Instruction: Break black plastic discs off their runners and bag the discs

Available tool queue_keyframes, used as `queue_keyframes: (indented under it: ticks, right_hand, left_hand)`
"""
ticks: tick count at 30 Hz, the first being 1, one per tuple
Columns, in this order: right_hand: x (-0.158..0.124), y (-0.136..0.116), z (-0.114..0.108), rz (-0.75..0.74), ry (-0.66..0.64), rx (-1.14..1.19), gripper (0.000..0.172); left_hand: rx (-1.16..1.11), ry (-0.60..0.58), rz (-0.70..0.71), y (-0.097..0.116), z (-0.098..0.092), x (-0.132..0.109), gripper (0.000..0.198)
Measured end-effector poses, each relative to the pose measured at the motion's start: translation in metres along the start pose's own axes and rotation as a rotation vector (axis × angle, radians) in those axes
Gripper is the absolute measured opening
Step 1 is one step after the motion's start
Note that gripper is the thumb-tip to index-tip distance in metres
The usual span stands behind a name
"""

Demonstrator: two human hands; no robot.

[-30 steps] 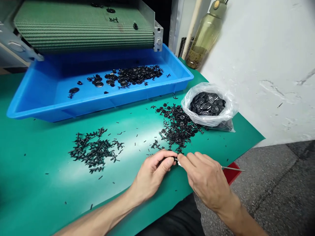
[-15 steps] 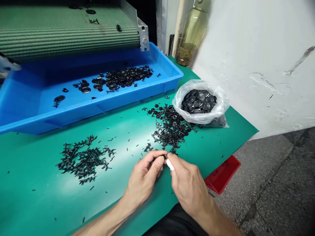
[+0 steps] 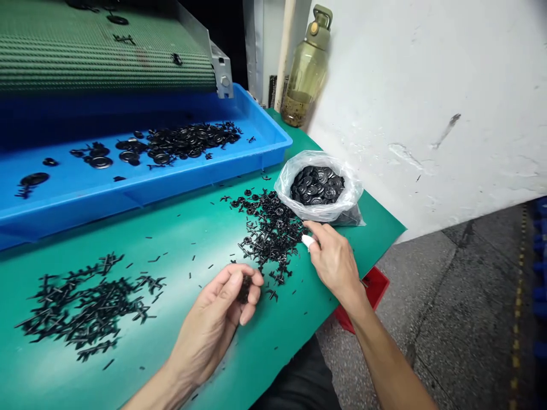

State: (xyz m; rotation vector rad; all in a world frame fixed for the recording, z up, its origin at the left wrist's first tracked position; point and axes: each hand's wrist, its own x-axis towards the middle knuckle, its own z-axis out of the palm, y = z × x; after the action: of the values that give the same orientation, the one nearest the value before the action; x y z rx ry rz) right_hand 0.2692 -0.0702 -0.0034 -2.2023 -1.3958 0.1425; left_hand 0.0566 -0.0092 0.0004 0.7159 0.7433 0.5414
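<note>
Head view: left hand [image 3: 211,324] clenched around a small clump of black plastic pieces [image 3: 245,289], over the near edge of the green tabletop [image 3: 273,347]. Right hand [image 3: 334,263] loosely open, nothing visible in it, white-wrapped fingertip [image 3: 308,241] just beside a heap of black plastic sprue pieces [image 3: 269,233], near a clear plastic bag of black buttons [image 3: 286,182].

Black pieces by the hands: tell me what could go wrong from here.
The left hand holds a small black clump only loosely, so bits could drop into the pile of black pieces beside it. The right hand sits close to that pile and the open plastic bag of black buttons, so a knock could scatter pieces or tip the bag across the green mat.
</note>
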Motion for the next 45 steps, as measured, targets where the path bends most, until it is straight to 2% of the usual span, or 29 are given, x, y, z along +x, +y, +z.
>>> queue_keyframes:
  ticks: [4,8,12,15,18,23,27,35,42,45]
  right_hand:
    - [0.000,-0.005,-0.001,-0.030,-0.013,0.045,0.029]
    - [-0.026,-0.027,-0.005,-0.088,-0.032,0.285,0.021]
    - [-0.046,-0.051,-0.006,-0.253,-0.121,0.453,0.026]
    - [-0.050,-0.053,-0.006,-0.304,-0.174,0.479,0.031]
    - [-0.053,-0.045,-0.008,-0.307,-0.191,0.409,0.035]
    - [-0.060,-0.037,-0.012,-0.352,-0.143,0.170,0.038]
    - [-0.061,-0.039,-0.015,-0.407,-0.164,0.126,0.037]
    - [-0.059,-0.051,-0.013,-0.508,-0.080,-0.046,0.030]
    - [-0.058,-0.054,-0.014,-0.501,-0.093,-0.223,0.029]
    - [-0.062,-0.059,-0.004,-0.429,-0.083,-0.130,0.030]
  left_hand:
    - [0.007,-0.056,-0.047,-0.001,-0.002,0.000,0.019]
    - [0.103,-0.103,-0.056,-0.006,0.000,-0.001,0.021]
    - [0.151,-0.140,-0.042,-0.009,0.000,0.000,0.030]
    - [0.099,-0.130,-0.045,-0.010,-0.002,0.001,0.029]
    - [0.042,-0.108,-0.061,-0.010,-0.005,0.001,0.029]
    - [0.024,-0.081,-0.031,-0.013,-0.006,0.001,0.029]
    - [0.010,-0.097,-0.004,-0.011,-0.005,0.002,0.023]
    - [0.056,-0.106,-0.008,-0.010,-0.005,0.001,0.023]
    - [0.227,-0.046,0.021,-0.009,-0.004,-0.003,0.028]
    - [0.266,-0.025,0.054,-0.012,-0.003,-0.004,0.030]
